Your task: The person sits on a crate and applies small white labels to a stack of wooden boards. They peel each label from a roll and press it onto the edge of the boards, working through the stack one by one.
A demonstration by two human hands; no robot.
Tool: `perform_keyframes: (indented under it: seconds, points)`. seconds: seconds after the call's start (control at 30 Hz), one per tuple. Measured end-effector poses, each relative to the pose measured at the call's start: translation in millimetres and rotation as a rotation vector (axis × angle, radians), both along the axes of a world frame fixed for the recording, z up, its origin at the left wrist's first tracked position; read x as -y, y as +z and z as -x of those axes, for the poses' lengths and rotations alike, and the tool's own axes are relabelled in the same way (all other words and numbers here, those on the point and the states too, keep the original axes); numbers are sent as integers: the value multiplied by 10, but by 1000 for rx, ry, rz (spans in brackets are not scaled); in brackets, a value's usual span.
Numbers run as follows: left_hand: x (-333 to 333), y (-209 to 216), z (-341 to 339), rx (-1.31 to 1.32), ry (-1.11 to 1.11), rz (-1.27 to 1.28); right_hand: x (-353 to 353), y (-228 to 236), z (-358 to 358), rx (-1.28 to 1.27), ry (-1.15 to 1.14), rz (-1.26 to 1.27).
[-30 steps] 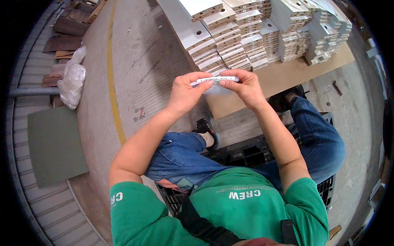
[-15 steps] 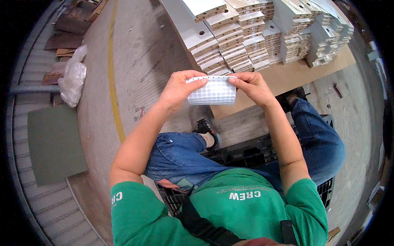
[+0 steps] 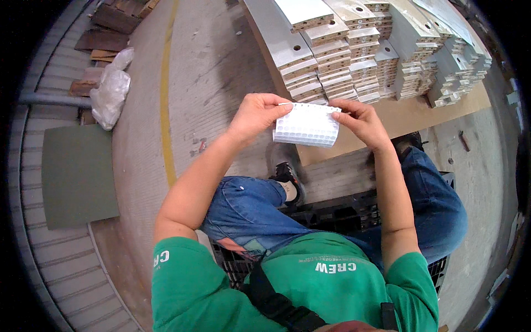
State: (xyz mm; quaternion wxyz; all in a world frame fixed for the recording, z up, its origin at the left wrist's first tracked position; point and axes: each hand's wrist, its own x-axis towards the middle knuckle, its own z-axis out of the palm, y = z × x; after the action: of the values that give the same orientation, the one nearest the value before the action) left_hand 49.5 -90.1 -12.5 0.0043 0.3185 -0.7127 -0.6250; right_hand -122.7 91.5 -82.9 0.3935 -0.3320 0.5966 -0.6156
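Note:
A curled white sheet of round stickers [image 3: 307,126] hangs between my two hands, its lower part bent under. Rows of small pale discs cover its face. My left hand [image 3: 257,117] pinches the top left corner between thumb and fingers. At the top right corner my right hand [image 3: 362,123] grips the sheet, thumb on the near face. Just beyond the hands stand stacks of white-faced boards [image 3: 332,69] with drilled, raw chipboard edges. The far side of the sheet is hidden.
Under the boards lies a brown base sheet [image 3: 326,152]. I sit with a black plastic pallet [image 3: 354,210] beneath me. A green panel [image 3: 80,174] and a clear plastic bag [image 3: 112,91] are at the left, past a yellow floor line [image 3: 166,105]. A small dark tool [image 3: 463,141] lies on the floor.
The view has shifted, so the boards and hands appear farther right. The sheet is tilted slightly, its right end lower, and stays in both hands.

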Motion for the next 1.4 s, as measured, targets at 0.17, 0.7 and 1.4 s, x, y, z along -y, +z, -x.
perform_keyframes:
  seconds: [0.17, 0.7, 1.4]
  points:
    - [-147, -194, 20, -1, 9, -3, 80, 187, -201, -583, -188, 190]
    - [-360, -517, 5, 124, -97, -146, 140, -39, -653, -1053, -32, 94]
    - [-316, -520, -15, 189, -177, -108, 167, -89, -658, -951, -7, 21]
